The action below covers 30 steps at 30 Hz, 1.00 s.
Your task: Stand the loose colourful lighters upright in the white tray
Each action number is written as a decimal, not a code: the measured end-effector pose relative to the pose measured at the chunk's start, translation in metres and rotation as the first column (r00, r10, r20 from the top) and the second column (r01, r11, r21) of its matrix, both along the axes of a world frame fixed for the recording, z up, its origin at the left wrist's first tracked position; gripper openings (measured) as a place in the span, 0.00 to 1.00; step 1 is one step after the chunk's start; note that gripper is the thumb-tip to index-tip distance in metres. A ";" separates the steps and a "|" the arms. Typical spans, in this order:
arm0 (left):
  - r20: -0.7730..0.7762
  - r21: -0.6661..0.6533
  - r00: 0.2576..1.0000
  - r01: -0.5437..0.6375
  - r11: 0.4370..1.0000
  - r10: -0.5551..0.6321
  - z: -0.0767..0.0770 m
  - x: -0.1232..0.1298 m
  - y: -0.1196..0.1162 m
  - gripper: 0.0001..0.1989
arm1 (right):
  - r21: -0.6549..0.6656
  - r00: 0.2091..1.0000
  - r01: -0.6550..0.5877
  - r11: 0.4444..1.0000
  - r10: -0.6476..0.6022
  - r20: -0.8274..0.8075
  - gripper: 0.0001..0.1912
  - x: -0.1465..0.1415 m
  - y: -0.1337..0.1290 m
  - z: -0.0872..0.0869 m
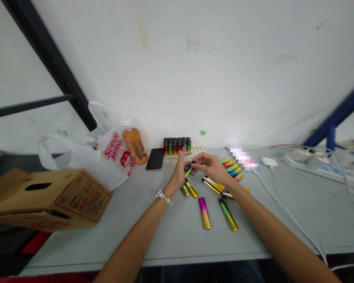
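Both hands' fingers (199, 164) pinch 1 lighter (188, 171) above loose lighters (204, 213) on the table (153, 220).

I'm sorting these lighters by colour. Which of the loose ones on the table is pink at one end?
The pink-and-gold lighter, lying alone nearest the table's front edge, left of the green-and-gold lighter. Its far end is magenta, fading to gold.

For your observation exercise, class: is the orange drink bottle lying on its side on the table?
No: the orange drink bottle stands upright with its white cap on top, between the white plastic bag and the dark phone.
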<state>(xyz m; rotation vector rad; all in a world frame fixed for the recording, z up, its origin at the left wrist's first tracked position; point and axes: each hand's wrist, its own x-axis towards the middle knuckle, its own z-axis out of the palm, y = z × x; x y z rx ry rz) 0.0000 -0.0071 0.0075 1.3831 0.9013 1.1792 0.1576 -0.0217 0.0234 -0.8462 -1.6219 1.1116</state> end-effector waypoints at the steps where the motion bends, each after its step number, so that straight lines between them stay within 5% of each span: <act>1: -0.089 0.109 0.990 -0.096 0.989 0.106 0.001 -0.006 0.002 0.32 | 0.027 0.997 0.082 0.996 -0.083 0.004 0.17 0.002 0.005 0.000; 3: -0.302 0.365 0.902 -0.188 0.912 0.307 0.005 -0.020 0.005 0.20 | 0.070 0.971 0.236 0.969 -0.238 0.017 0.16 0.005 0.018 0.000; 5: -0.489 0.476 0.808 -0.070 0.877 0.329 0.010 -0.036 0.005 0.13 | 0.122 0.939 0.330 0.936 -0.339 0.057 0.15 0.008 0.033 0.002; 9: -0.757 0.304 0.650 0.259 0.917 0.067 0.019 -0.057 -0.004 0.10 | 0.299 0.893 0.346 0.889 -0.410 0.185 0.09 0.007 0.062 0.005; 15: -0.877 0.183 0.480 0.369 0.911 -0.018 0.017 -0.058 -0.011 0.17 | 0.485 0.837 0.245 0.839 -0.436 0.331 0.03 -0.004 0.095 0.003; 22: -0.843 0.202 0.536 0.385 0.901 -0.040 0.005 -0.052 -0.005 0.06 | 0.471 0.752 0.175 0.865 -0.426 0.503 0.06 -0.008 0.106 0.001; 30: -0.759 0.250 0.650 0.335 0.908 -0.031 -0.007 -0.049 0.002 0.07 | 0.589 0.532 0.140 0.796 -0.562 0.634 0.17 -0.006 0.085 0.002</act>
